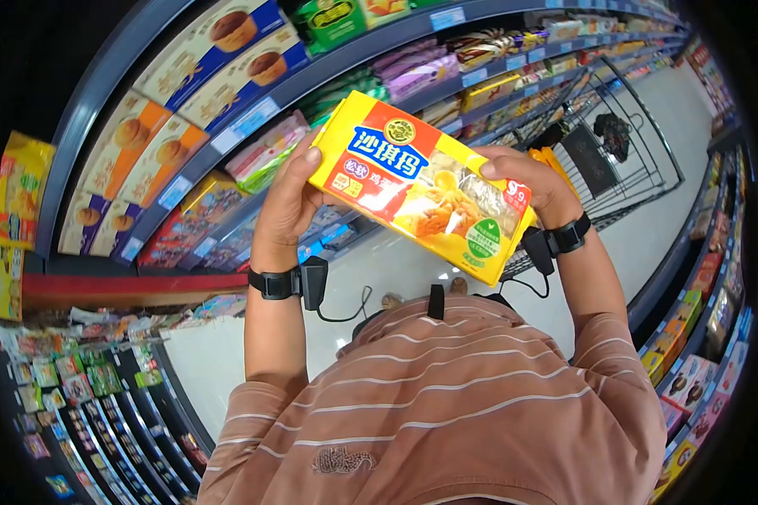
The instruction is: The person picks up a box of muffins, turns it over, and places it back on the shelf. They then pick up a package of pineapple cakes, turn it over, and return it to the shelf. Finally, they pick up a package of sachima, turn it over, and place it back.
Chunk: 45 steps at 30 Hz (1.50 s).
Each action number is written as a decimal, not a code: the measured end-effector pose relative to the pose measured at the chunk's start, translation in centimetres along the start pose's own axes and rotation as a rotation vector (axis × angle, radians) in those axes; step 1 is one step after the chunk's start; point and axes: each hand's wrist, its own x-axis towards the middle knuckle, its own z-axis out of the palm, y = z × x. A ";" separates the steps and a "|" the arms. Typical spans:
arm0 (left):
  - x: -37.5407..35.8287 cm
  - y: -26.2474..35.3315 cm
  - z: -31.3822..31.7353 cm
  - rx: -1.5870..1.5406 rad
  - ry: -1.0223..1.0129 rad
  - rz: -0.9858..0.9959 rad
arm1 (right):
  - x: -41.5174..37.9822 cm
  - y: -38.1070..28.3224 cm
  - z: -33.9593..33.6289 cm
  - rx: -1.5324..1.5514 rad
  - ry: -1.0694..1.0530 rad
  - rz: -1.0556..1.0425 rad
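Note:
A yellow and red package of sachima [421, 189] is held up in front of my chest, tilted down toward the right, its printed front facing me. My left hand [290, 189] grips its left end, thumb on the upper face. At the opposite end, my right hand [535, 185] clasps the package with the thumb lying over the front. The fingers underneath are hidden on both sides. Each wrist wears a black strap with a small device, the left one [286, 282] and the right one [557, 240].
A shelf [253, 122] with boxed cakes [139, 147] and bagged snacks runs along the left and top. Beyond my right hand stands a shopping cart [640, 168] with a black bag in it. More stocked shelves [691, 362] line the right; a glossy floor [202, 358] lies below.

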 end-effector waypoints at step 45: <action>-11.4 3.5 0.4 0.115 0.434 0.260 | 6.2 2.4 4.5 0.284 -0.040 -0.358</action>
